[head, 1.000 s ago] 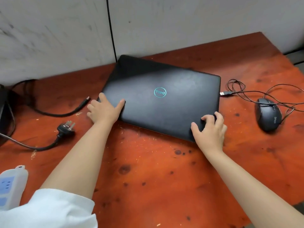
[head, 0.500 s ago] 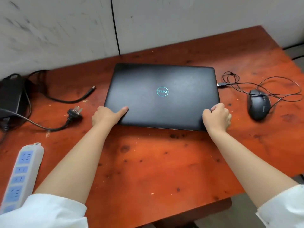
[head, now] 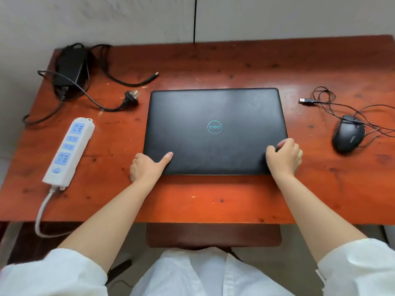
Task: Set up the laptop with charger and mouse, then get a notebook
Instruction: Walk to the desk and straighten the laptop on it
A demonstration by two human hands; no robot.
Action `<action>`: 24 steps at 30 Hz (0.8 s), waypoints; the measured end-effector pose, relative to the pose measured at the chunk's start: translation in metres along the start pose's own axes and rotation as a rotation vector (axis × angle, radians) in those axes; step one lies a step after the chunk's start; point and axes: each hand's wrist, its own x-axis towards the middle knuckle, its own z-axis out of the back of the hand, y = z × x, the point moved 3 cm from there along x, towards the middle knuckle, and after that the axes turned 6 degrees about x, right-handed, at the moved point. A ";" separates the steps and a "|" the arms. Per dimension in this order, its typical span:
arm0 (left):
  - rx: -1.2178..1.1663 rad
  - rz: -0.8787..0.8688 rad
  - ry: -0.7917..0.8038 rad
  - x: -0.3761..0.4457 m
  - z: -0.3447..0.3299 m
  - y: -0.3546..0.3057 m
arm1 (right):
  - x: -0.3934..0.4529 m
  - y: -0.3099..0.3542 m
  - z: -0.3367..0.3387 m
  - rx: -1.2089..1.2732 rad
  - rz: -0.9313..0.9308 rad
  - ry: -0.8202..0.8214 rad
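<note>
A closed black laptop point(head: 214, 116) with a teal logo lies flat in the middle of the reddish wooden table point(head: 213, 199). My left hand point(head: 147, 167) grips its near left corner, thumb on the lid. My right hand point(head: 285, 158) grips the near right corner, fingers curled over the edge. The black charger brick point(head: 70, 67) sits at the far left with its wall plug point(head: 132, 96) and barrel plug point(head: 155, 74) lying loose. A black wired mouse point(head: 348, 135) rests at the right, its USB plug point(head: 303, 101) loose on the table. No notebook is in view.
A white power strip point(head: 68, 150) with blue sockets lies at the left, its cord hanging over the table's near edge. A dark stool seat point(head: 213, 235) shows below the near edge. A grey wall stands right behind the table.
The laptop has been turned from a slant to square with the table's edge and drawn nearer. Both hands stayed on its near corners. The view has tilted down and back.
</note>
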 end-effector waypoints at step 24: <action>0.191 -0.073 -0.056 0.016 0.007 -0.004 | -0.003 -0.001 -0.004 -0.020 -0.056 0.085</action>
